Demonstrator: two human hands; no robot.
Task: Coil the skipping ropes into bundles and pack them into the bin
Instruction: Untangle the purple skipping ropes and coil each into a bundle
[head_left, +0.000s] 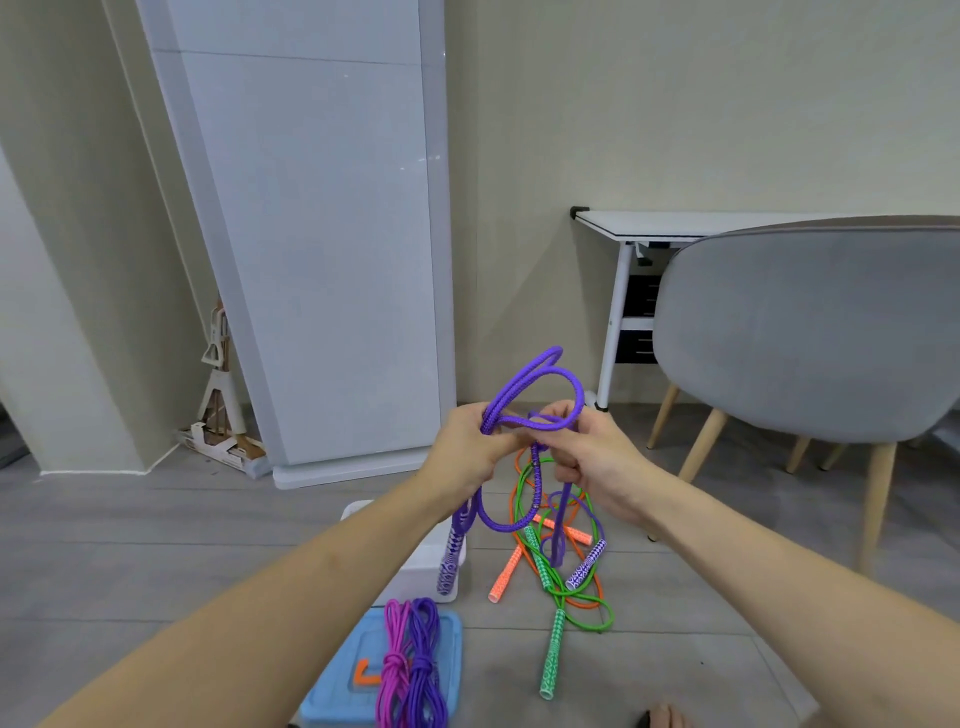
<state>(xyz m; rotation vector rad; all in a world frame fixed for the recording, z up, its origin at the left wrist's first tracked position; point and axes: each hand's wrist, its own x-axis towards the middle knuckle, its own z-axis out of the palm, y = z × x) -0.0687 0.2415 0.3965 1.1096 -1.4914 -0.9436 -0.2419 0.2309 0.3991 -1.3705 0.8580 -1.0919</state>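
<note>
purple rope (540, 387): looped, held aloft | orange (506, 574), green ropes (553, 647): tangled on floor | bin (358, 670): two bundles

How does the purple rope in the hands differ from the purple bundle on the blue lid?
The purple rope in the hands is loose, in open loops; the purple bundle is coiled tight and knotted at its middle. The rope is held up by the left hand and right hand; the bundle lies on the blue lid beside a magenta bundle. Both are purple.
</note>
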